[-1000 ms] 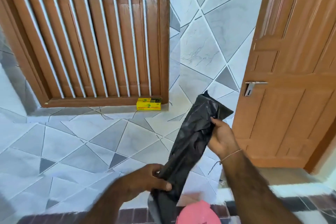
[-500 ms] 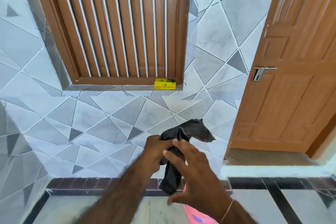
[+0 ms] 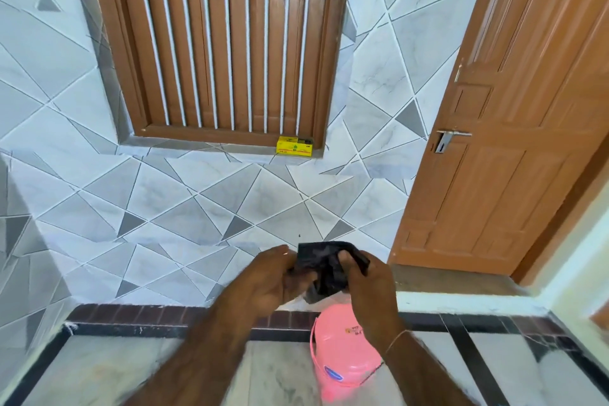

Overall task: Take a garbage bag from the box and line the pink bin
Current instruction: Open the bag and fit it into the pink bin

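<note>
My left hand (image 3: 270, 277) and right hand (image 3: 369, 277) pinch the bunched black garbage bag (image 3: 324, 265) above the pink bin (image 3: 342, 349); I should find the mouth and pull the edges apart.

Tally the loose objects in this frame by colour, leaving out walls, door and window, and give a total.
Black: 1, the garbage bag, bunched and gripped by the left hand and right hand.
Pink: 1, the bin on the floor below the hands.
Yellow: 1, the box on the window ledge.
Total: 3
</note>
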